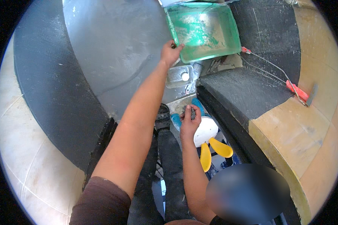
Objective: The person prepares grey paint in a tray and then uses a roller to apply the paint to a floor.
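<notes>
My left hand [171, 54] reaches far forward with its fingers closed on the left rim of a green plastic tub [170, 23]. Whitish and grey residue coats the tub's inside. Closer to my body, my right hand [190, 123] is closed around a dark grey, rough-textured wad [192, 113], partly hidden by the fingers. Below the tub and between my hands lies a clear plastic container [171, 79] with a small round white piece in it.
Right of my legs is a white round seat [205, 132] with yellow ear-shaped parts [221, 147]. A wire-framed tool with a red grip [296, 90] rests on the dark ledge [236, 86] at right. Another dark ledge [45, 75] curves along the left. A blurred patch covers the lower right.
</notes>
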Tool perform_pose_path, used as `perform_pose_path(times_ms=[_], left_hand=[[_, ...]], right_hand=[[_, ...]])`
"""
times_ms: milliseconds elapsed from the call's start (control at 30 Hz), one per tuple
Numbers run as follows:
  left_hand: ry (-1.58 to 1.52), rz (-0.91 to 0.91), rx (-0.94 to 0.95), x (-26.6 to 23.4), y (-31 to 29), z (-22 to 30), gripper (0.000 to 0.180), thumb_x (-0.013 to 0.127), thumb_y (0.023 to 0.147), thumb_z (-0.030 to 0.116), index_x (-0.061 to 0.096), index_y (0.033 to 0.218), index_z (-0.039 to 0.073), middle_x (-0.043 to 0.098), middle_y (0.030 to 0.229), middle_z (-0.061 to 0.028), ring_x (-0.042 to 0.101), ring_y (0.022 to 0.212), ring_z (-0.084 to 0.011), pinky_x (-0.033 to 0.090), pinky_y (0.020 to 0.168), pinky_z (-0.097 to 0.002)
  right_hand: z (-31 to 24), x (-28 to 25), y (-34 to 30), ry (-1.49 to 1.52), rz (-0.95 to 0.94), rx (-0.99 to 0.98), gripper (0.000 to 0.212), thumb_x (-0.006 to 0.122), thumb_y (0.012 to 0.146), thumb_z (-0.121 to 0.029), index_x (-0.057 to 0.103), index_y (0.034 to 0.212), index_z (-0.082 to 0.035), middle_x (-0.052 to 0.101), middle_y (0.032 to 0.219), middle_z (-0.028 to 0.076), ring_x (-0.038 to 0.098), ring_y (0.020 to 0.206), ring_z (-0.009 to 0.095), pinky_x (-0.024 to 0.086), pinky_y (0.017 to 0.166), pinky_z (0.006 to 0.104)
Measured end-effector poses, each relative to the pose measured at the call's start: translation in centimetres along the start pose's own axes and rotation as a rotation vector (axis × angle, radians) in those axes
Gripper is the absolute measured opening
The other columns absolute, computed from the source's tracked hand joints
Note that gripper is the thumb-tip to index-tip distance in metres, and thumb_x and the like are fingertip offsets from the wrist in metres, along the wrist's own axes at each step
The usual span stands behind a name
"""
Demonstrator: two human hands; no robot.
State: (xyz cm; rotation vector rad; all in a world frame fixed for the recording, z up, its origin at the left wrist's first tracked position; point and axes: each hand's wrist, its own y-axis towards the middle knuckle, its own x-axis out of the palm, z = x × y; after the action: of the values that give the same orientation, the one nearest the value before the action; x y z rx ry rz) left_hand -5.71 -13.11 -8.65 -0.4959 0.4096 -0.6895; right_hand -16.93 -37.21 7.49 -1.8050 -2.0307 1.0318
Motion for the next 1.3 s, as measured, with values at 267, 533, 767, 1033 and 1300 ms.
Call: perform_pose_path(times_ms=[267, 533, 767, 1033, 1300], left_hand=[[0.093, -0.186, -0.149, -2.9, -5.1, -0.8, 0.085, 0.078, 0.086, 0.026, 0.037, 0.158, 0.006, 0.057, 0.148, -0.0220, 0.060, 0.130, -0.0330, 0.049, 0.106, -0.0409], [-0.274, 0.040, -0.562, -15.5, -25.7, -11.0, 0.059, 0.068, 0.098, 0.026, 0.049, 0.149, 0.004, 0.064, 0.132, -0.0117, 0.065, 0.112, -0.0214, 0.052, 0.091, -0.0356], [-0.438, -0.028, -0.685, -11.4, -40.8, -2.0, 0.043, 0.064, 0.095, 0.010, 0.059, 0.137, 0.002, 0.070, 0.122, -0.0089, 0.067, 0.102, -0.0175, 0.051, 0.086, -0.0313], [-0.110, -0.229, -0.468, -10.3, -39.2, 0.5, 0.052, 0.075, 0.093, 0.020, 0.058, 0.139, 0.003, 0.068, 0.130, -0.0189, 0.070, 0.113, -0.0292, 0.055, 0.097, -0.0395], [-0.084, -0.192, -0.514, -9.6, -37.1, -0.2, 0.049, 0.074, 0.094, 0.023, 0.060, 0.135, 0.000, 0.069, 0.127, -0.0204, 0.071, 0.111, -0.0291, 0.055, 0.097, -0.0397]], right_hand=[[-0.1, -1.3, 2.7, 0.105, -0.117, 0.043, 0.052, 0.065, 0.096, -0.013, 0.048, 0.144, -0.007, 0.057, 0.121, 0.010, 0.061, 0.091, 0.017, 0.054, 0.067, 0.0302], [-11.3, 7.1, 18.8, -0.026, -0.061, -0.186, 0.086, 0.086, 0.086, -0.031, 0.034, 0.147, -0.003, 0.055, 0.133, 0.016, 0.058, 0.114, 0.026, 0.054, 0.072, 0.0424], [0.1, 11.9, 24.4, -0.566, -0.081, -0.119, 0.029, 0.076, 0.083, -0.017, 0.067, 0.096, 0.008, 0.072, 0.073, 0.014, 0.071, 0.060, 0.026, 0.058, 0.061, 0.0403], [7.8, 22.5, 27.1, -0.928, 0.313, -0.036, 0.060, 0.086, 0.079, -0.033, 0.066, 0.117, 0.009, 0.065, 0.127, 0.027, 0.065, 0.116, 0.030, 0.051, 0.101, 0.0449], [9.0, 18.8, 30.2, -0.200, 0.214, 0.134, 0.054, 0.083, 0.087, -0.028, 0.062, 0.126, 0.003, 0.072, 0.112, 0.015, 0.068, 0.089, 0.026, 0.055, 0.070, 0.0397]])
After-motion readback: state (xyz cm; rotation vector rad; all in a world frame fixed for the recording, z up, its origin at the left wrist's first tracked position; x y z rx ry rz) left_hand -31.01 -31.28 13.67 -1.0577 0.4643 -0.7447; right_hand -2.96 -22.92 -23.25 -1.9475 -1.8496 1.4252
